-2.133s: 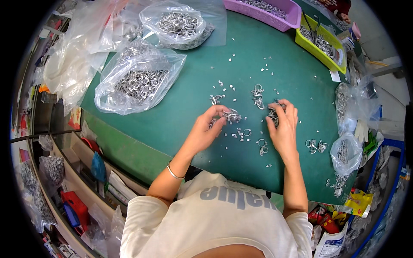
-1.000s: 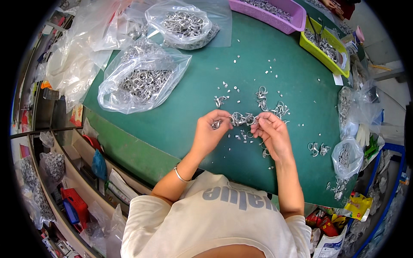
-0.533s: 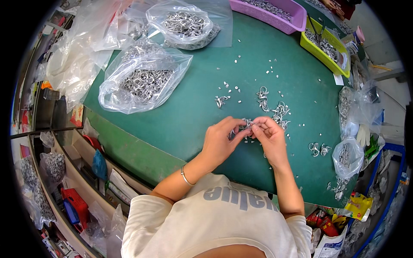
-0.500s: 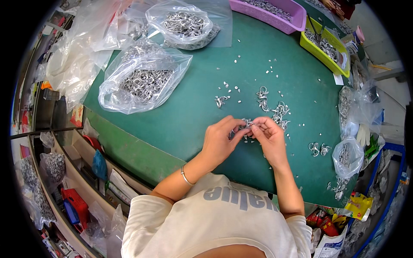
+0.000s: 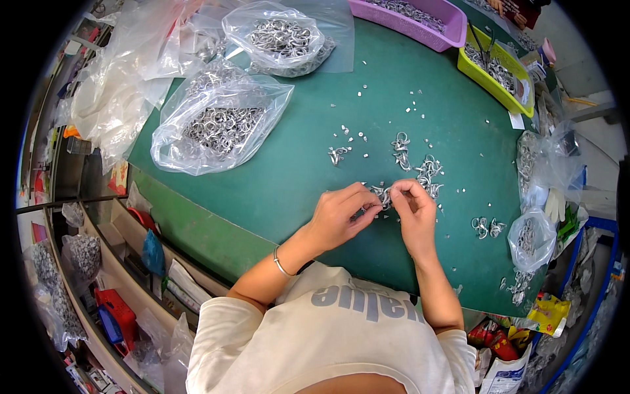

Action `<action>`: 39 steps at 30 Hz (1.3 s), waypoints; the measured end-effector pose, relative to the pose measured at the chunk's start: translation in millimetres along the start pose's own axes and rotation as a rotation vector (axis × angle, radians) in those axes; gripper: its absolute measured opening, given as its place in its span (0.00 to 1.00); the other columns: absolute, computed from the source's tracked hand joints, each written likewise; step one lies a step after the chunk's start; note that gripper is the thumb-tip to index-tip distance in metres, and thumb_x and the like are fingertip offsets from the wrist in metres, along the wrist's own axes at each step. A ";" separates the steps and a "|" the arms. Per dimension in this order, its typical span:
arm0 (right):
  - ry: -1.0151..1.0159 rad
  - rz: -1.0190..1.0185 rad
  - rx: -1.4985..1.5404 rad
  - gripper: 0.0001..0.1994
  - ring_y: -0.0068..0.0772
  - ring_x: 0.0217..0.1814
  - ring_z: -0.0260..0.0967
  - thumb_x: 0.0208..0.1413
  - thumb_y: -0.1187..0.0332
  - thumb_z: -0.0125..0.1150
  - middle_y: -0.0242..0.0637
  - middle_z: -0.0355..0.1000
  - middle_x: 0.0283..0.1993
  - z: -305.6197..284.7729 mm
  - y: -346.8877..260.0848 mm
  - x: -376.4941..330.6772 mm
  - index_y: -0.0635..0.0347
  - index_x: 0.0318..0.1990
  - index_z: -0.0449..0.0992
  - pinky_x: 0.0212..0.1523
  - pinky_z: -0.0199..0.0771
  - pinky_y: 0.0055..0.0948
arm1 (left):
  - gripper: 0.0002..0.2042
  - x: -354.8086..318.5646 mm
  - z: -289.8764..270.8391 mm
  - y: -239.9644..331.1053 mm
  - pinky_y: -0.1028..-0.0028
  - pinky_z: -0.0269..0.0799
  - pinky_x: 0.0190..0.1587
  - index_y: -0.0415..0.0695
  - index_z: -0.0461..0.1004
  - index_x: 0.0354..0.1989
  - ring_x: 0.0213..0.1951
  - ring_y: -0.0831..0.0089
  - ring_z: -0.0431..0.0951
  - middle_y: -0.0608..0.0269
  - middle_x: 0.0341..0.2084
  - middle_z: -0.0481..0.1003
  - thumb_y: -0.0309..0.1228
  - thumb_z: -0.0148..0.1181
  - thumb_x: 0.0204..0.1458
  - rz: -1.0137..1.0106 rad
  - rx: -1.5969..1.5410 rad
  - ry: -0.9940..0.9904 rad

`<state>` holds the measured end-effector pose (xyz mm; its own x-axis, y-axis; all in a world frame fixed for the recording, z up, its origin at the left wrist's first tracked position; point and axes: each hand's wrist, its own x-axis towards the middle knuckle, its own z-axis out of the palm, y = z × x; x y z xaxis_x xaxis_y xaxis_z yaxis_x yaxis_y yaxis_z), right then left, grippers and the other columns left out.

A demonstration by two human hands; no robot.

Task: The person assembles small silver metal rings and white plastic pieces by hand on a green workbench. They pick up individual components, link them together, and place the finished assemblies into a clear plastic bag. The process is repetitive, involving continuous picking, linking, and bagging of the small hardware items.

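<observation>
Over the green tabletop, my left hand (image 5: pixel 344 214) is closed in a pinch, thumb against the curled fingers. What it holds, if anything, is too small and hidden to tell. A short gap to its right, my right hand (image 5: pixel 416 211) is also pinched, thumb tip to fingertips, its contents too small to make out. Between and just behind the fingertips lies a small heap of silver metal rings (image 5: pixel 380 192), partly covered by the hands. Beyond my right hand lie a larger heap of silver rings (image 5: pixel 430 172) and a short row of rings (image 5: pixel 401 152).
Clear plastic bags of silver rings (image 5: pixel 223 128) lie back left. A purple basket (image 5: pixel 453 39) and a yellow-green basket (image 5: pixel 499 92) stand back right. Tiny pale bits (image 5: pixel 350 138) are scattered about. A small bag (image 5: pixel 530 241) sits at the right edge; open shelves (image 5: pixel 151 276) run along the left.
My hands were touching at the fingertips and have drawn slightly apart. The left fingers have curled further in, and more of the small ring heap shows between the hands.
</observation>
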<state>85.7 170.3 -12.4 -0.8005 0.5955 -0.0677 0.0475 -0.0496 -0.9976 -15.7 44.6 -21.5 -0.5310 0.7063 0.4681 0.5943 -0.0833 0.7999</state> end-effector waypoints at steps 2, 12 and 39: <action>-0.047 0.122 0.084 0.03 0.13 0.30 0.61 0.56 0.75 0.53 0.27 0.67 0.30 -1.5 -4.7 -0.2 0.64 0.33 0.72 0.31 0.62 0.16 | 0.07 -0.8 -2.4 -1.0 0.77 0.68 0.21 0.39 0.73 0.28 0.20 0.71 0.73 0.60 0.22 0.73 0.18 0.63 0.39 -0.038 -0.084 -0.035; -0.169 0.217 0.117 0.04 0.15 0.31 0.64 0.56 0.75 0.52 0.27 0.68 0.29 -2.8 -18.6 -1.8 0.64 0.31 0.70 0.32 0.64 0.17 | 0.04 -4.2 -10.7 -5.8 0.75 0.67 0.30 0.38 0.73 0.29 0.27 0.70 0.72 0.59 0.24 0.73 0.19 0.60 0.44 -0.158 -0.371 -0.058; -0.210 -0.266 -0.339 0.09 0.29 0.28 0.68 0.46 0.79 0.62 0.38 0.70 0.29 -2.5 -40.4 -9.7 0.65 0.36 0.73 0.30 0.68 0.26 | 0.06 -1.1 -10.4 4.5 0.78 0.62 0.23 0.36 0.74 0.28 0.22 0.74 0.70 0.59 0.21 0.72 0.23 0.65 0.43 -0.179 -0.384 -0.029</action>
<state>93.0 168.5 28.6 -0.9130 0.3754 0.1595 -0.0111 0.3680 -0.9297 -18.7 36.1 -14.5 -0.5852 0.7524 0.3025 0.2227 -0.2096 0.9521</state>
